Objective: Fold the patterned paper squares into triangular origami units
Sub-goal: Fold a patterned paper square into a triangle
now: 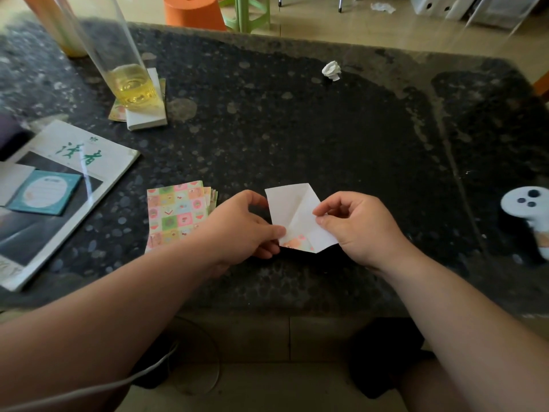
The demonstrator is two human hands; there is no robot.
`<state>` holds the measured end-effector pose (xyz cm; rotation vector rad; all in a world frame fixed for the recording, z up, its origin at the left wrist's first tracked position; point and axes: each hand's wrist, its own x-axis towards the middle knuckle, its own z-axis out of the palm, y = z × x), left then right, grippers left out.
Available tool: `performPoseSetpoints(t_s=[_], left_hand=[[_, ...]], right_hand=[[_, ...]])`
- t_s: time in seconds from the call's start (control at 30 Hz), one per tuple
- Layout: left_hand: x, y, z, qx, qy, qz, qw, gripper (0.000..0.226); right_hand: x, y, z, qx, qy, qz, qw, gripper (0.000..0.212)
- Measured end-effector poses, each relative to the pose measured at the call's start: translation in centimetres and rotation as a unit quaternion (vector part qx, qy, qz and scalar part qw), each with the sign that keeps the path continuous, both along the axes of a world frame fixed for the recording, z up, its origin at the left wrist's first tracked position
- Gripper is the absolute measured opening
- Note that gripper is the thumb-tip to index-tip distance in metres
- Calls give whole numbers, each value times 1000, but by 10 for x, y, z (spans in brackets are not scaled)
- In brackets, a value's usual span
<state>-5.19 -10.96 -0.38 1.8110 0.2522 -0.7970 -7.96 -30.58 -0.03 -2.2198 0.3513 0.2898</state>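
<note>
A partly folded paper square [292,209] is held just above the dark table, white side up, with a crease down its middle and a patterned flap turned up at its bottom edge. My left hand [242,226] pinches its lower left corner. My right hand [356,226] pinches its right edge between thumb and forefinger. A stack of several patterned paper squares [175,214] lies flat on the table just left of my left hand, fanned slightly at its right side.
A dark speckled stone table [297,129] carries a magazine [74,173] with a blue notepad [44,193] at left, a tall glass of yellow liquid [130,81] on a white block, a crumpled paper ball [331,70], and a white controller [531,209] at right.
</note>
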Motion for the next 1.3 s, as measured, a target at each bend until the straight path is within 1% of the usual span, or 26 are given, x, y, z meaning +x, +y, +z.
performPoseSetpoints(t_s=[0.1, 0.17, 0.33, 0.4, 0.43, 0.47, 0.53, 0.63, 0.67, 0.7, 0.77, 0.8, 0.9, 0.97, 1.03, 1.1, 1.17, 1.23, 1.3], left_hand=[[-1, -1, 0, -27, 27, 4, 999, 55], [0, 0, 0, -31, 23, 17, 999, 54], [2, 2, -4, -3, -49, 32, 998, 51], [0, 1, -3, 37, -77, 12, 996, 44], [-2, 1, -2, 72, -100, -4, 992, 38], [-3, 2, -2, 112, -133, -24, 984, 32], [-6, 3, -4, 185, -225, -72, 954, 22], [-10, 4, -2, 222, -330, -171, 901, 6], [-11, 3, -2, 235, -353, -211, 881, 9], [-12, 2, -4, 252, -368, -256, 858, 18], [-12, 1, -8, 285, -364, -339, 819, 30], [-12, 1, -9, 294, -351, -368, 809, 34], [-10, 6, -10, 300, -321, -395, 807, 46], [-8, 11, -9, 301, -300, -406, 809, 59], [-7, 13, -7, 305, -274, -432, 803, 68], [-8, 14, -8, 312, -266, -450, 793, 71], [-9, 14, -10, 313, -274, -452, 789, 73], [-9, 15, -12, 308, -293, -442, 790, 78], [-9, 16, -12, 296, -302, -423, 801, 80]], right_hand=[[0, 1, -2, 3, -2, -16, 1000, 17], [1, 0, -2, 10, -8, -27, 1000, 17], [1, 0, -3, 29, -17, -34, 999, 17], [0, 0, -4, 27, -15, -32, 999, 18], [0, 1, -6, 26, -12, -32, 999, 18], [0, 1, -7, 24, -8, -33, 999, 18], [0, 2, -9, 24, 2, -34, 999, 17], [0, 3, -12, 15, 37, -28, 999, 16], [0, 4, -13, 5, 49, -23, 999, 15], [-1, 5, -13, -5, 55, -17, 998, 14], [-1, 6, -14, -27, 52, -2, 998, 15], [-1, 6, -15, -37, 50, 4, 998, 15], [-3, 6, -13, -72, 50, 30, 996, 10], [-4, 4, -11, -121, 54, 62, 989, 9], [-6, 3, -8, -189, 51, 104, 975, 18], [-9, 3, -3, -228, 35, 152, 961, 36], [-11, 2, 2, -211, 37, 221, 952, 57], [-16, 3, 9, -165, 68, 299, 938, 75], [-19, 5, 11, -155, 80, 361, 916, 81]])
